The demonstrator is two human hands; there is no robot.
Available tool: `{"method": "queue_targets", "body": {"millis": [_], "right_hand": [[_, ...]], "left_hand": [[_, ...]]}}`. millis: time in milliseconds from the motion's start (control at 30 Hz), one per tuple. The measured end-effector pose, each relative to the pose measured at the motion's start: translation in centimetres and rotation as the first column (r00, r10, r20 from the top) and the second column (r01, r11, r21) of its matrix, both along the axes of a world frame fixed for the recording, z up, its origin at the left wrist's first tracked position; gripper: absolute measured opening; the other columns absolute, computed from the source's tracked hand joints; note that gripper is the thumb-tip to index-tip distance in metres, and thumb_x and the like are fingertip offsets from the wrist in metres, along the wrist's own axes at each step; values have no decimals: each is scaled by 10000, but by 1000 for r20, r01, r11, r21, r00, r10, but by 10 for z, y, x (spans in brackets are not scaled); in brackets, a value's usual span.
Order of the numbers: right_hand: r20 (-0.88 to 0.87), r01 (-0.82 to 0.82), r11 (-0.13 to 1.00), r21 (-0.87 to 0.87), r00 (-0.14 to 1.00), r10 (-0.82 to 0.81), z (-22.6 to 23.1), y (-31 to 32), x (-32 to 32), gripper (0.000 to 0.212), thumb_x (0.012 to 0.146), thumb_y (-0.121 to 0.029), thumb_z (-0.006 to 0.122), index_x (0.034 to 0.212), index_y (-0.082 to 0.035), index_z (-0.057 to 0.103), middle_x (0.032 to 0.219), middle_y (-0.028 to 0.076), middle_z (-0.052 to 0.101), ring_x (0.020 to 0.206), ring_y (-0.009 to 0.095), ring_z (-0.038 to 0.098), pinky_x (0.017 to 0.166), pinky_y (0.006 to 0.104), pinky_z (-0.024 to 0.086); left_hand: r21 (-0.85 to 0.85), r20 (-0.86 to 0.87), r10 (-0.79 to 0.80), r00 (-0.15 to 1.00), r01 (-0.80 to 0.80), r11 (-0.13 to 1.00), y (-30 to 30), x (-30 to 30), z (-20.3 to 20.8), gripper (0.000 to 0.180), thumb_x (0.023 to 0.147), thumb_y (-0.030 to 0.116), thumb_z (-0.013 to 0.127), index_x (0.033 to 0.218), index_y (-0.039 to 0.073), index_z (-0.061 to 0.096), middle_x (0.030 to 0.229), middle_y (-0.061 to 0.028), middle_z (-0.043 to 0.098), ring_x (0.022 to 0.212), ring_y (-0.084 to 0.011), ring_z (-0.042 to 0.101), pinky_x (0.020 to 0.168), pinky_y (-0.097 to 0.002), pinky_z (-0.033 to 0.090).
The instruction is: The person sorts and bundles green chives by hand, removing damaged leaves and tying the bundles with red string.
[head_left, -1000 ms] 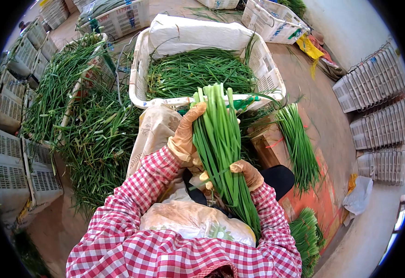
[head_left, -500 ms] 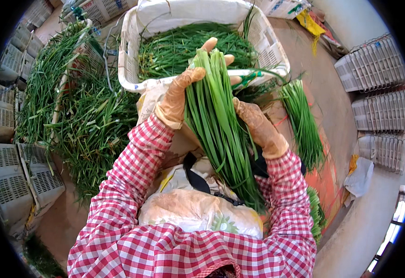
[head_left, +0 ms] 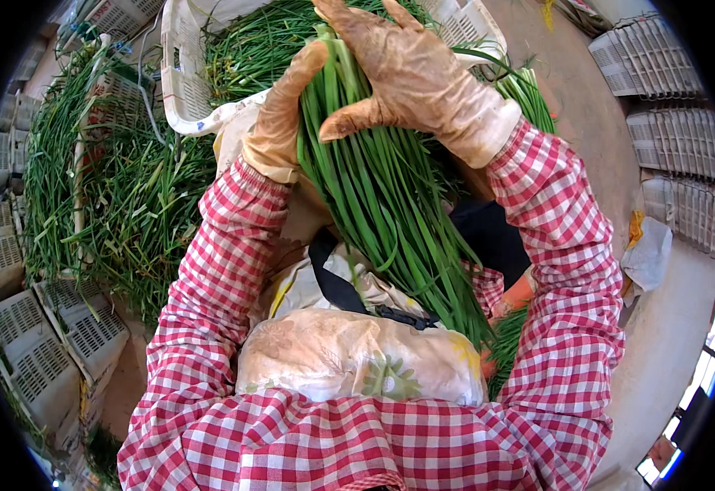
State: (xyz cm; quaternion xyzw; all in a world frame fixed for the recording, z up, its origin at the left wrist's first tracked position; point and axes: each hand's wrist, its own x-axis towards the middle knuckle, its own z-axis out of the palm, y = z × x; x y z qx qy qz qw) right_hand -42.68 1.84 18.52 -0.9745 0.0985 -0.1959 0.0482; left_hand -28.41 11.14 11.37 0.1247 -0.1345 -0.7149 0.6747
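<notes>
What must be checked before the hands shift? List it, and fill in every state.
1. Left hand against the bunch of green leaves: ok, at its upper left side.
2. Right hand closed around the bunch: not ok, fingers spread over its upper part.
3. Leaves kept together: ok, mostly lying lengthwise side by side.
4. Stem ends level: cannot tell, the right hand hides many.
5. Tie around the bunch: cannot tell, none visible, but part is covered.
6. Space in the white crate: cannot tell, the picture cuts it off.
</notes>
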Motion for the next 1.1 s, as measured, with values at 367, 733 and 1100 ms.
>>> {"method": "queue_targets", "body": {"millis": [367, 733, 1100], "right_hand": [[359, -168, 900, 401, 933, 14, 7, 1, -16, 1010, 688, -484, 759, 1382, -38, 176, 1374, 171, 256, 1259, 289, 281, 1017, 363, 304], [281, -13, 999, -52, 959, 27, 124, 69, -41, 440, 604, -372, 796, 928, -89, 703, 969, 91, 656, 911, 221, 599, 952, 367, 409], [-809, 727, 608, 319, 543, -225, -156, 60, -147, 335, 831, -407, 563, 1003, -153, 699, 978, 122, 671, 962, 296, 620, 856, 396, 471]], "left_hand": [[-77, 550, -6, 835, 57, 995, 2, 22, 49, 285, 841, 193, 630, 1052, 2, 609, 915, -92, 666, 845, -158, 653, 750, -269, 546], [-527, 791, 397, 465, 188, 829, -10, 19, 216, 120, 837, 129, 643, 920, 42, 644, 897, -76, 667, 826, -205, 634, 806, -327, 513], [-924, 375, 760, -531, -149, 351, -1, 88, 275, 119, 884, 90, 540, 922, 27, 633, 929, -108, 614, 884, -161, 617, 754, -250, 532]]}}
